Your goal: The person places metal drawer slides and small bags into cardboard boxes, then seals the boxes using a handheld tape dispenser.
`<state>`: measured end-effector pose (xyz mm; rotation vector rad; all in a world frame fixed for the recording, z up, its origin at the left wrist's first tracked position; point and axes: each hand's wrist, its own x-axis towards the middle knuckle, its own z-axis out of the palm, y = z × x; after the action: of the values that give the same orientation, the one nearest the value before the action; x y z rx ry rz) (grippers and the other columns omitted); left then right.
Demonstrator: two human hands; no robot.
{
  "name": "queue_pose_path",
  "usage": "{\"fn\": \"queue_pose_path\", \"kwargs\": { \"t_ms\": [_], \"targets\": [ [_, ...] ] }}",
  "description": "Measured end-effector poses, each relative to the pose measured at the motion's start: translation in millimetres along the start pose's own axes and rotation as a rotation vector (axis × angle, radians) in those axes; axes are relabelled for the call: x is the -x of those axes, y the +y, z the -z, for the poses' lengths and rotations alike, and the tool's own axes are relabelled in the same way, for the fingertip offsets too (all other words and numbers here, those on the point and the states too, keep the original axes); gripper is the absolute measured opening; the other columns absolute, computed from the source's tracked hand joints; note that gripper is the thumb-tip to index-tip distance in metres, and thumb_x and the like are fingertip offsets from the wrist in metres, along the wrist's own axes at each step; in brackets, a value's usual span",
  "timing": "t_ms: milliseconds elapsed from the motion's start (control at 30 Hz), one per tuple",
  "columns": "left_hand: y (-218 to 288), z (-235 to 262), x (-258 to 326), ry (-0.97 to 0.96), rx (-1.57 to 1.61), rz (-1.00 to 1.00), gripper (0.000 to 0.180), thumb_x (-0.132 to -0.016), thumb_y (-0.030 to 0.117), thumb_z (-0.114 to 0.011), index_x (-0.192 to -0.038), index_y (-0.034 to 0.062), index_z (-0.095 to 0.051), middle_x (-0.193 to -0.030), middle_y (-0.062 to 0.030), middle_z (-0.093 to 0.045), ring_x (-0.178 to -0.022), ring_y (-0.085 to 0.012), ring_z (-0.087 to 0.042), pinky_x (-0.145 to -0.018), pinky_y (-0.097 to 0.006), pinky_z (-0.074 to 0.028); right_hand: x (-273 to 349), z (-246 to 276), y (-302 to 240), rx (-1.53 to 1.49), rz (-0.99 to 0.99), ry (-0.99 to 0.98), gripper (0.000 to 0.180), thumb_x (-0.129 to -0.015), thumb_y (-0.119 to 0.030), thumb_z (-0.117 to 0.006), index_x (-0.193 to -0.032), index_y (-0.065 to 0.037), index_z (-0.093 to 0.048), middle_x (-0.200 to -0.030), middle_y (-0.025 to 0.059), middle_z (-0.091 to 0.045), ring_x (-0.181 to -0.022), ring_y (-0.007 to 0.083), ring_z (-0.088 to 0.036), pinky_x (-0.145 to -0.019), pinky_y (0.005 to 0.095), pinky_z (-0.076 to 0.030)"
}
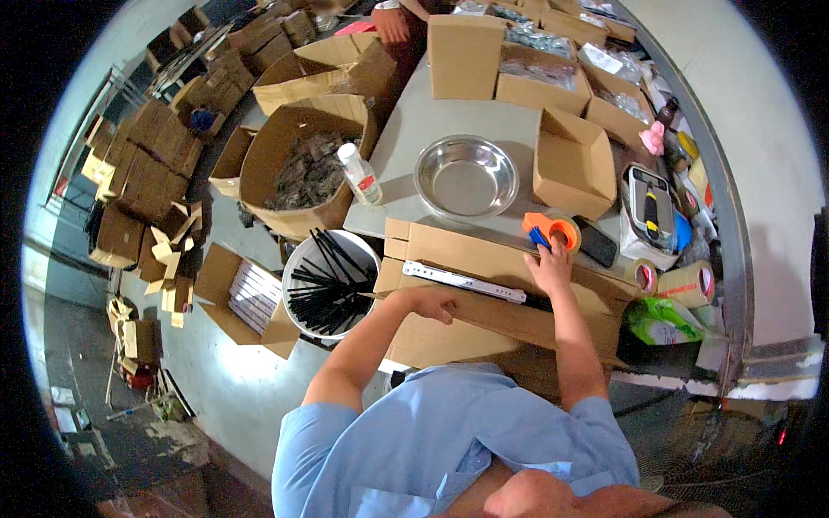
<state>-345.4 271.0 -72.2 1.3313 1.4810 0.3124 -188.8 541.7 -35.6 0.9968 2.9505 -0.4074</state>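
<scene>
The 2 forearms hide parts of the carton, and the top edge cuts off a co-worker.

Your left hand lies loosely curled on a flap of the open cardboard carton, just beside a pale metal slide rail, while your right hand has hold of the orange tape dispenser by its blue part. Beyond them on the grey desk you have a stainless steel bowl, with a white bucket of black rods to your left.
</scene>
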Motion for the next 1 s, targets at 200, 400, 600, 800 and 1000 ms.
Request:
{"fn": "queue_pose_path", "kwargs": {
  "t_ms": [200, 400, 600, 800, 1000],
  "targets": [
    [-10.3, 1.8, -4.2, -0.026, 0.147, 0.034, 0.068, -0.073, 0.034, -0.066, -0.13, 0.0034, -0.043, -0.122, -0.0149, -0.056, -0.112, -0.0268, -0.052, -0.094, -0.037, -0.042, 6.6, 14.9, -17.1, -0.02, -0.069, 0.002, 0.065, -0.079, -0.051, -0.06, -0.13, -0.012, -0.049, -0.141, 0.0199, -0.03, -0.13, 0.0416, -0.027, -0.103, 0.0559, -0.025],
    [-2.7, 2.1, -7.6, -0.004, 0.108, 0.085, 0.071, -0.074, 0.032, -0.065, -0.134, 0.0045, -0.039, -0.125, -0.0145, -0.054, -0.115, -0.0264, -0.051, -0.096, -0.038, -0.04, -23.9, 7.2, -23.9, -0.097, -0.109, 0.028, 0.065, -0.08, -0.054, -0.057, -0.13, -0.013, -0.05, -0.129, 0.0222, -0.042, -0.12, 0.0395, -0.039, -0.098, 0.0539, -0.032],
    [7.2, 5.0, -7.4, 0.009, 0.056, 0.054, 0.072, -0.074, 0.028, -0.065, -0.135, 0.0022, -0.038, -0.124, -0.0182, -0.054, -0.114, -0.0275, -0.052, -0.097, -0.036, -0.041, -41.3, 1.0, -25.2, -0.094, -0.128, -0.017, 0.06, -0.082, -0.048, -0.059, -0.128, -0.011, -0.052, -0.123, 0.0217, -0.045, -0.112, 0.0376, -0.046, -0.094, 0.046, -0.039],
    [7.2, 4.8, 1.5, 0.087, 0.075, 0.048, 0.073, -0.073, 0.029, -0.067, -0.135, 0.0037, -0.038, -0.126, -0.0196, -0.053, -0.116, -0.0289, -0.051, -0.098, -0.037, -0.04, -53.2, 28.7, 1.2, -0.285, 0.014, 0.071, 0.039, -0.078, -0.028, -0.065, -0.11, -0.005, -0.063, -0.101, 0.0188, -0.06, -0.096, 0.0342, -0.058, -0.088, 0.0405, -0.045],
    [-4.5, -3.6, 6.4, 0.18, -0.006, -0.049, 0.072, -0.071, 0.029, -0.067, -0.132, 0.003, -0.041, -0.122, -0.0213, -0.055, -0.113, -0.0298, -0.053, -0.095, -0.038, -0.042, -59.7, 43.1, 110.8, -0.039, -0.325, -0.026, 0.077, -0.069, -0.012, -0.07, -0.136, -0.015, -0.034, -0.141, 0.0121, -0.034, -0.126, 0.0378, -0.036, -0.105, 0.0476, -0.033]
  ]
}}
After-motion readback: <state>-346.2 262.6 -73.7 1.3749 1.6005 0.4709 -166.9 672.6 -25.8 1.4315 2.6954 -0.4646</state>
